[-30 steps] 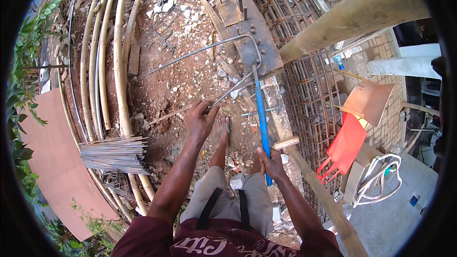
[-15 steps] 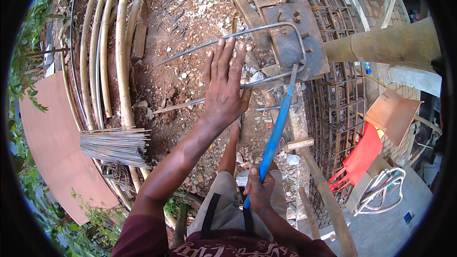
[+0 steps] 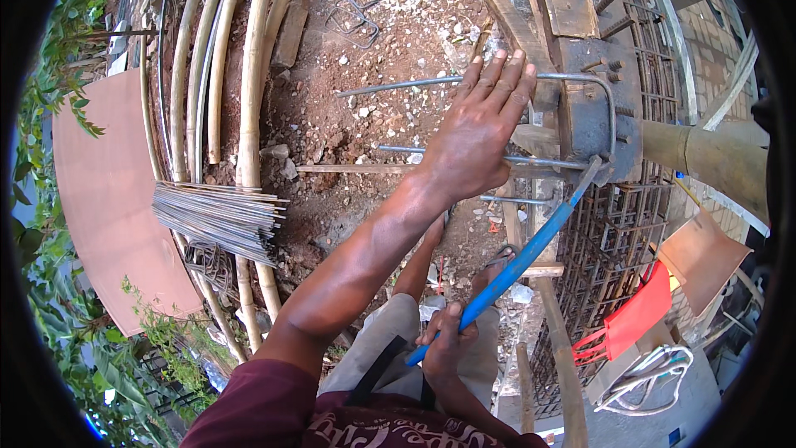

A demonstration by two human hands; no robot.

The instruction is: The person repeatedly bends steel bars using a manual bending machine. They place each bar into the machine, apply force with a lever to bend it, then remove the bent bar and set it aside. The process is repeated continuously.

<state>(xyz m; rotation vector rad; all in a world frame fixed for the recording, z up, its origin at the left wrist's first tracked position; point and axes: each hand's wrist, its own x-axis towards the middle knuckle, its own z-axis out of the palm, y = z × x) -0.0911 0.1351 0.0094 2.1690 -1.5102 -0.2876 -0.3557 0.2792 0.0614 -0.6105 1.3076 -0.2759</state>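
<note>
A U-bent steel rod [image 3: 613, 120] lies round pegs on a dark metal plate [image 3: 583, 137], its two legs reaching left. Across those legs rests my left hand [image 3: 477, 137], palm down, fingers straight and pointing away from me. The hand covers part of the lower leg. Lower down, near my thighs, my right hand [image 3: 448, 340] is wrapped round the blue handle of a bar-bending wrench [image 3: 518, 264]. The wrench's bare metal head [image 3: 588, 180] meets the rod at its near corner. A shorter steel rod [image 3: 516, 200] lies below the U-bent one.
A tied rebar cage [image 3: 609, 282] runs along the right, with a thick bamboo pole [image 3: 709, 162] beyond the plate. A bundle of thin rods [image 3: 217, 216] lies at left beside long bamboo poles [image 3: 250, 75]. A red bag [image 3: 640, 307] hangs lower right. Rubble covers the ground.
The view has turned and the bench shifted right. My right hand has swung the wrench, which leans further right, and the rod's lower leg angles more toward the upper one.
</note>
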